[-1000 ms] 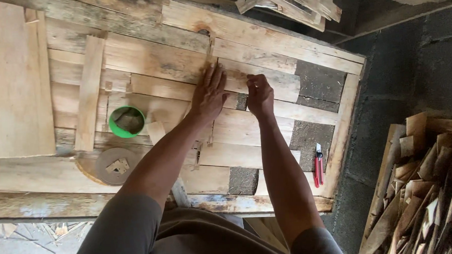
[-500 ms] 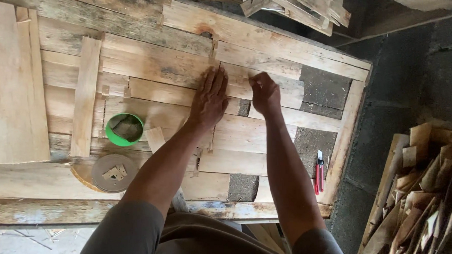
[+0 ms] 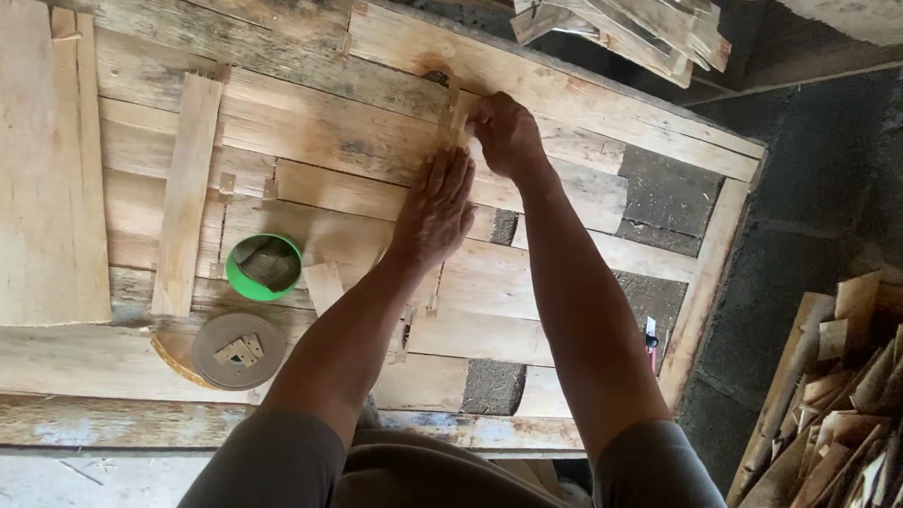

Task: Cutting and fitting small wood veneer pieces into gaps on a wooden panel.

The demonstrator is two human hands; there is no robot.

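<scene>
- Pinched between thumb and fingers of the right hand (image 3: 505, 132): a small thin wood strip (image 3: 457, 119), standing nearly upright at upper centre of the frame, its lower end on the boards.
- Flat and open, the left hand (image 3: 435, 206), palm down, fingers together and stretched toward the strip, pressing on the wooden slats (image 3: 349, 187) just below it; fingertips close to the strip, contact with it not clear.
- Underneath, a rough wooden tabletop (image 3: 566, 90) of planks and overlapping slats, running from upper left to right of centre, with dark gaps showing at right.
- Left of centre, a green round tub (image 3: 262, 268) with something brownish inside.
- Below the tub, at lower left, a brown round lid (image 3: 238, 350) carrying a few small pale wood bits.
- At left, a long narrow slat (image 3: 184, 198) lying upright in the frame across the boards.
- Near the tabletop's right edge, lower right of centre, a small red-handled tool (image 3: 651, 335), partly hidden.
- Stacked at the top edge, a pile of wood strips (image 3: 613, 13); at lower right, a second heap of wood offcuts (image 3: 857, 400) on the dark floor.
</scene>
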